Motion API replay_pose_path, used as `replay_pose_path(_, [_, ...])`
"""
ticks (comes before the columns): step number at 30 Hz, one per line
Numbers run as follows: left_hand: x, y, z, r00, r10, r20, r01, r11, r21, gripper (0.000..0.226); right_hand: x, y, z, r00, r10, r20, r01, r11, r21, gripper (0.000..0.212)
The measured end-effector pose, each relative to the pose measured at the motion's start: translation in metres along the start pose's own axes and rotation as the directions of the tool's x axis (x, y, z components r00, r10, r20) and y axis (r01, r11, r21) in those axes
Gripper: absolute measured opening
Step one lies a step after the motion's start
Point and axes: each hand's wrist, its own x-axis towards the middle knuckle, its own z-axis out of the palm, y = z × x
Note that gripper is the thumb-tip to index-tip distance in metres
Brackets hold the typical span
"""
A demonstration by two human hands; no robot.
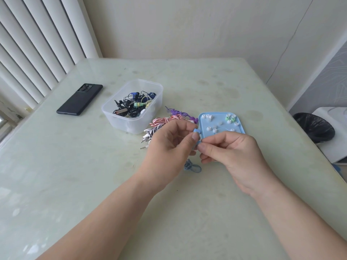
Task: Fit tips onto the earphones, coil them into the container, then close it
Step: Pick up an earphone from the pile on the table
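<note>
My left hand (173, 142) pinches a small blue earbud (196, 131) between thumb and fingers. My right hand (231, 151) meets it from the right, its fingertips pinching at the earbud's lower end; whether a tip is between them is hidden. The earbud's blue cable (192, 167) dangles in a coil onto the table below my hands. The blue lid (202, 117) lies flat behind my hands with several white and green ear tips (230, 119) on it. The clear container (132, 106) stands to the left, holding tangled earphones.
Purple, red-striped and black-striped earphones (165, 121) lie in a pile between the container and the lid. A black phone (79, 99) lies at the far left of the table (75, 166). A black-lined bin (313, 126) stands off the right edge.
</note>
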Motion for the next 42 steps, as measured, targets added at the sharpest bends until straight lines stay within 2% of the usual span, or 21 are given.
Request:
replay_pose_path(5, [-0.001, 0.002, 0.001, 0.999, -0.017, 0.027, 0.016, 1.000, 0.019, 0.016, -0.002, -0.002, -0.002, 0.998, -0.048, 0.045, 0.052, 0.993, -0.109, 0.007])
replay_pose_path(7, [-0.001, 0.001, 0.001, 0.999, -0.042, 0.008, 0.042, 0.999, -0.007, 0.013, -0.002, -0.006, -0.006, 0.998, -0.063, 0.022, 0.066, 0.988, -0.143, 0.006])
replay_pose_path(11, [0.000, -0.002, 0.003, 0.992, -0.128, -0.007, 0.128, 0.989, -0.078, 0.007, 0.007, -0.013, -0.029, 0.954, -0.152, -0.258, 0.097, 0.972, -0.216, 0.012])
replay_pose_path(14, [0.000, -0.004, 0.003, 0.987, -0.162, 0.000, 0.161, 0.980, -0.117, 0.011, 0.014, -0.015, -0.045, 0.910, -0.169, -0.378, 0.055, 0.954, -0.296, 0.020])
replay_pose_path(17, [0.000, -0.005, 0.004, 0.987, -0.162, 0.011, 0.162, 0.978, -0.134, 0.014, 0.017, -0.016, -0.051, 0.932, -0.121, -0.343, -0.022, 0.923, -0.385, 0.022])
replay_pose_path(23, [-0.001, -0.002, 0.007, 0.986, -0.166, 0.033, 0.169, 0.971, -0.169, 0.020, 0.029, -0.026, -0.059, 0.962, -0.101, -0.254, -0.067, 0.815, -0.575, 0.025])
replay_pose_path(29, [-0.001, -0.003, 0.006, 0.984, -0.175, 0.027, 0.177, 0.966, -0.189, 0.016, 0.046, -0.034, -0.071, 0.961, -0.110, -0.255, -0.094, 0.735, -0.672, 0.031])
replay_pose_path(36, [0.001, -0.004, 0.006, 0.984, -0.177, 0.032, 0.180, 0.964, -0.195, 0.015, 0.053, -0.024, -0.073, 0.965, -0.088, -0.246, -0.138, 0.628, -0.766, 0.015])
replay_pose_path(42, [0.003, -0.006, 0.007, 0.983, -0.182, 0.033, 0.185, 0.965, -0.185, 0.014, 0.048, -0.015, -0.074, 0.963, -0.092, -0.255, -0.142, 0.630, -0.764, 0.015])
